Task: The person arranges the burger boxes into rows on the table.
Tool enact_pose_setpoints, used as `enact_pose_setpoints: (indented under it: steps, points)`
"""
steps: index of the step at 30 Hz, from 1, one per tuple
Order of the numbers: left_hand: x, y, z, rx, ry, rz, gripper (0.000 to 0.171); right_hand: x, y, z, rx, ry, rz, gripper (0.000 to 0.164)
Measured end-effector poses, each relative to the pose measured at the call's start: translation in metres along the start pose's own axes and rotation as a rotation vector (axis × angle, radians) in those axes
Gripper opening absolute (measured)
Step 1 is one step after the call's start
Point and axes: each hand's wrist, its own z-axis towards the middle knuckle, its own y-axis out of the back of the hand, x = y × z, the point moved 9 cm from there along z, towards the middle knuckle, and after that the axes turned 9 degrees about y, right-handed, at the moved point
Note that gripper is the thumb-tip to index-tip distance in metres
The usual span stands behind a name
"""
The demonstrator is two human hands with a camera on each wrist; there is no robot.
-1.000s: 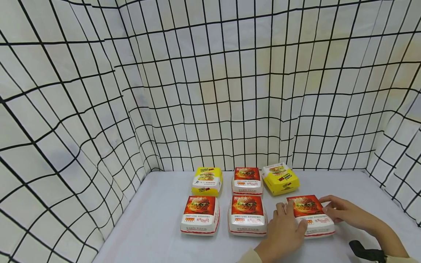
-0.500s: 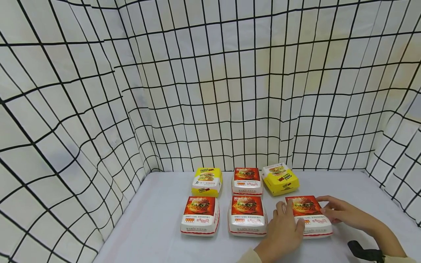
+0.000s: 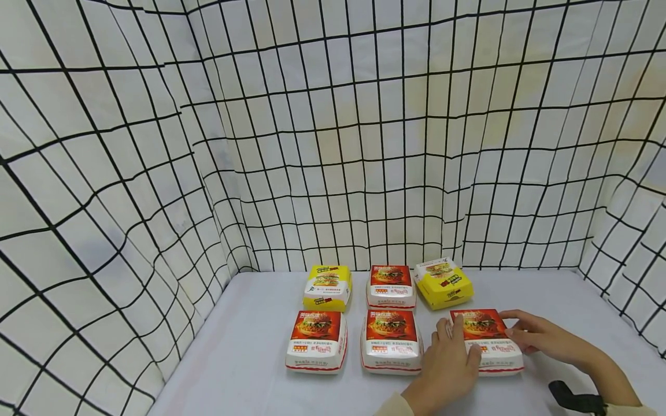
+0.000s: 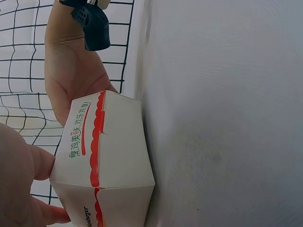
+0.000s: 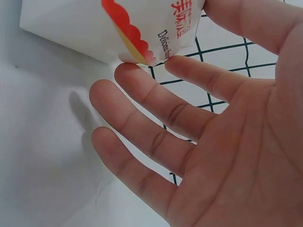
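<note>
Both hands are at a white and red burger box (image 3: 484, 326) lying flat at the right end of the front row in the head view. Along its left side lies my left hand (image 3: 448, 361), fingertips and thumb touching the box. My right hand (image 3: 551, 338) is at the far right corner. In the right wrist view, the right fingers (image 5: 156, 113) are nearly straight, some tips touching the burger box (image 5: 156, 28). The left wrist view shows the left fingers (image 4: 42, 163) against the box's upper edge.
Two more red and white boxes stand in the front row, left (image 3: 316, 341) and middle (image 3: 391, 341). Behind are a yellow box (image 3: 328, 287), a red and white box (image 3: 391, 287) and a tilted yellow box (image 3: 444, 283). Grid-patterned cloth (image 3: 333, 144) surrounds the white table (image 3: 234, 358).
The burger box between my hands has slid slightly left and turned straighter. My right hand has shifted left with it; my left hand has barely moved.
</note>
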Motion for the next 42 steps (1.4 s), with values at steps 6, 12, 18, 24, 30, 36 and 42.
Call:
enact_pose_setpoints:
  steps: [6, 12, 18, 24, 30, 36, 42]
  points:
    - [0.0001, 0.0007, 0.0002, 0.0, 0.007, 0.004, 0.062, -0.0005, -0.0001, 0.0001, -0.004, 0.002, -0.006, 0.062]
    - [0.0009, 0.0012, 0.0006, 0.025, 0.022, -0.029, 0.062, 0.0021, -0.0012, 0.0004, -0.015, -0.007, -0.002, 0.063]
    - [0.0021, 0.0011, 0.0006, 0.047, 0.042, -0.056, 0.063, 0.0059, -0.0015, -0.0002, -0.021, -0.007, -0.001, 0.064]
    - [0.0015, 0.003, -0.0004, 0.039, 0.039, -0.058, 0.065, 0.0055, -0.0016, -0.0004, -0.018, -0.003, -0.009, 0.064]
    - [0.0015, 0.0036, -0.0005, 0.023, 0.031, -0.043, 0.066, 0.0036, -0.0017, -0.0003, -0.011, -0.002, -0.014, 0.063]
    - [0.0002, 0.0042, -0.0013, 0.009, 0.017, -0.022, 0.067, 0.0036, -0.0003, -0.0011, -0.002, 0.011, -0.017, 0.062]
    - [-0.0043, 0.009, -0.0051, -0.017, -0.004, 0.048, 0.068, 0.0029, 0.0043, -0.0043, -0.006, 0.022, -0.028, 0.062]
